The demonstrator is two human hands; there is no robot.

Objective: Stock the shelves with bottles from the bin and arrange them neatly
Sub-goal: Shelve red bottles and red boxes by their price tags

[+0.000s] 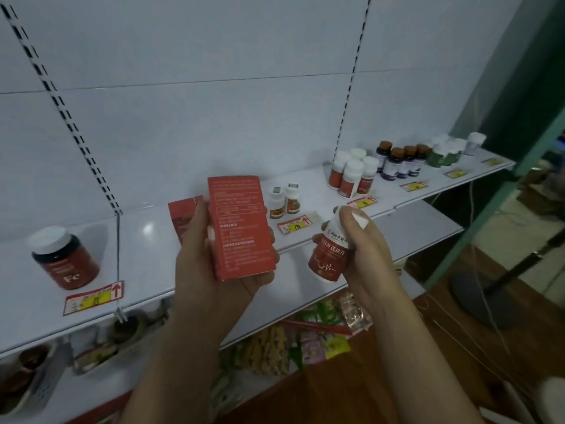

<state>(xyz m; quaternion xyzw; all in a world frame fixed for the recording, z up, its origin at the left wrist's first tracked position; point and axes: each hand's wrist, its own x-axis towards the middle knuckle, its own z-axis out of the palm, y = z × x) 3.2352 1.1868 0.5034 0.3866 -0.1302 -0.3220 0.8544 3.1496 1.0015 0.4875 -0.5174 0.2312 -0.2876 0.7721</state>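
The left hand (214, 270) holds a red carton (241, 228) upright, its grip closed around the carton's lower half with the printed panel facing the camera. The right hand (360, 249) holds a red-labelled white bottle (328, 255) by its upper part, fingers wrapped around the cap end; a white plaster sits on one finger. Both items are held in front of the white shelf (146, 255), above its front edge.

On the shelf, from left to right:
- a dark jar marked "Fe" (65, 258) with a white lid, behind a price tag (93, 298);
- red cartons (183, 218) standing behind the left hand;
- two small bottles (284, 200);
- a cluster of white-capped red bottles (351, 172);
- brown-capped bottles (400, 162);
- green-labelled bottles (443, 154).
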